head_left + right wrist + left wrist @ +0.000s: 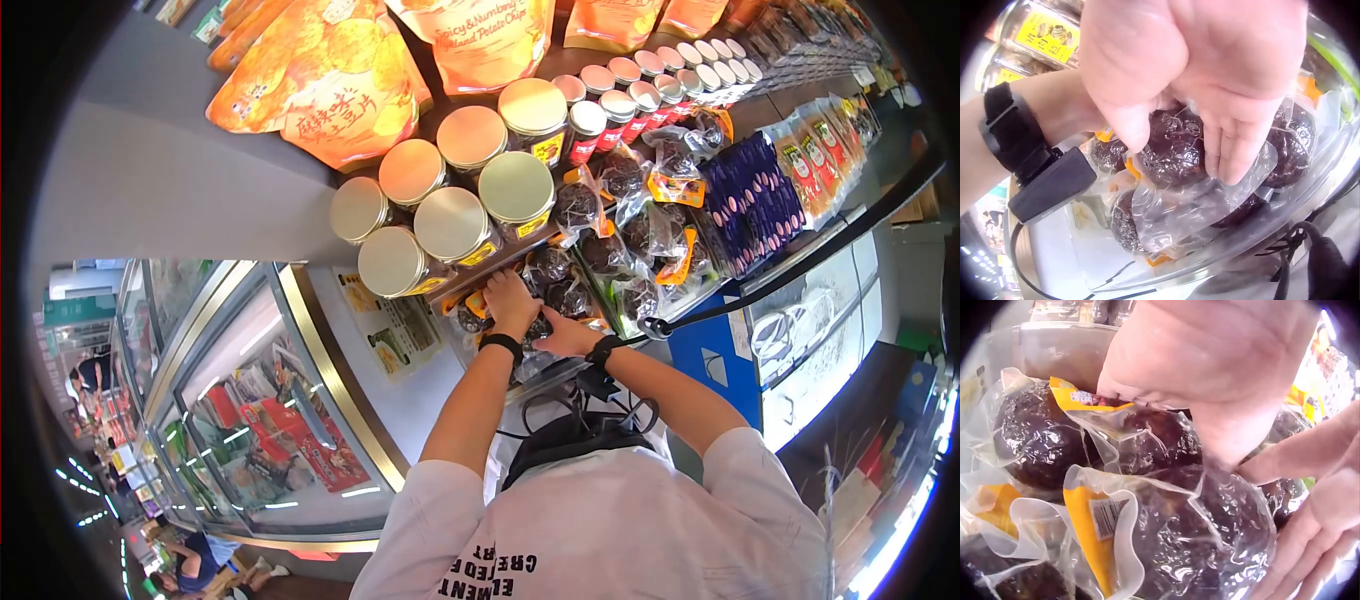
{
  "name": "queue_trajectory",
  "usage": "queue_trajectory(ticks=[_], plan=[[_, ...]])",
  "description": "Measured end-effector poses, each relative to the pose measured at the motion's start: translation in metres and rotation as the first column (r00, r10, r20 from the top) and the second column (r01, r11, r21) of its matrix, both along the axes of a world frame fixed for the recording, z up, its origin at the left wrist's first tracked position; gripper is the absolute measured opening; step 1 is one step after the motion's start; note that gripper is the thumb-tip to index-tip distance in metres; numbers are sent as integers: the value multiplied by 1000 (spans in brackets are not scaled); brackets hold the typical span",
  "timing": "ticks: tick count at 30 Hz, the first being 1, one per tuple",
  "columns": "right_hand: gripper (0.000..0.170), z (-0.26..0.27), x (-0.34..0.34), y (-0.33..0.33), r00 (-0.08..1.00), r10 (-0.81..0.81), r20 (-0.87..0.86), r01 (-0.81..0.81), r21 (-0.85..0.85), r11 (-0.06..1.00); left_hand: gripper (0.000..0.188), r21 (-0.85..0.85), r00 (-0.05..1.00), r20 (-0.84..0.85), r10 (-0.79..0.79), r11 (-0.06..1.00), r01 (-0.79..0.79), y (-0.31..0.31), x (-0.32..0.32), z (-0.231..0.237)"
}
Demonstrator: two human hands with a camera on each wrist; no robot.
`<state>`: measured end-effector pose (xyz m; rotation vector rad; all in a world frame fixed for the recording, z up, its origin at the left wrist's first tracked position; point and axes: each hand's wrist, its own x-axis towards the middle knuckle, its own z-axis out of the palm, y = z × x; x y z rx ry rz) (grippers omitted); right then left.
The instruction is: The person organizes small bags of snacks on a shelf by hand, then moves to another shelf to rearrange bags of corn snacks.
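Note:
Dark round foods in clear vacuum packs (1041,437) with yellow labels fill a clear bin. My left hand (510,302) reaches down into the bin. In the left wrist view this hand (1204,356) grips one dark ball pack (1157,440) from above, its fingertips hidden behind the pack. Close beside it, my right hand (567,335) holds a larger dark ball pack (1172,147), thumb on one side and fingers (1229,150) on the other. That pack's yellow label with barcode (1102,519) faces up in the left wrist view.
Lidded jars (455,225) stand just behind the bin, with orange chip bags (340,90) farther back. More ball packs (640,235) and purple packets (752,205) lie to the right. A glass-fronted case (270,400) is at left. A black strap (800,260) crosses at right.

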<state>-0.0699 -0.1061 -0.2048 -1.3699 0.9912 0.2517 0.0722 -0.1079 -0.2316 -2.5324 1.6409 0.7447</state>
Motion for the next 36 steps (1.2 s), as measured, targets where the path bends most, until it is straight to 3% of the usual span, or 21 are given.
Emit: queue_trajectory(ticks=[2,10,12,13,18,20,21,24,25,26,29,32,34,36], plan=[[91,-13,-2,2,999,31,30,-26,-146,989,69,-2,999,33,-2,1000,3,-2,-3,-4],[89,-14,-4,6,999,21,30,-15,-178,984,74,-68,991,4,-133,989,133,1,15,-6],[90,-8,0,11,1000,-13,6,14,-171,985,77,-251,941,-221,-256,947,198,6,33,-4],[93,-7,2,14,1000,-20,24,23,-159,987,80,-268,927,-254,-274,941,205,7,37,-3],[92,-3,2,17,994,-14,113,31,-148,988,73,-361,904,-330,-273,921,146,12,41,-2],[79,-22,-1,15,989,36,142,-1,-238,971,70,-389,891,-358,-279,912,129,16,44,-7],[73,3,1,5,995,59,75,-49,-130,990,69,-430,880,-371,-298,894,122,18,45,-7],[72,-40,0,11,984,57,169,-18,-223,975,66,-434,842,-455,-291,898,76,20,53,-5],[71,-5,5,1,995,77,60,-71,-97,993,65,-428,826,-462,-323,897,111,16,57,-3],[71,-10,4,1,995,73,74,-64,-122,990,64,-421,808,-472,-353,895,146,15,56,-1],[67,-4,10,-2,996,78,35,-77,-24,997,63,-454,876,-321,-360,870,192,24,51,4],[62,-29,14,1,993,30,116,-17,-114,993,60,-473,921,-155,-358,845,249,43,55,10],[63,-26,20,2,997,36,-65,-45,-146,988,56,-504,953,46,-299,817,281,60,56,16],[62,-28,25,5,994,41,-102,-59,-173,983,45,-451,954,111,-279,841,299,65,61,20]])
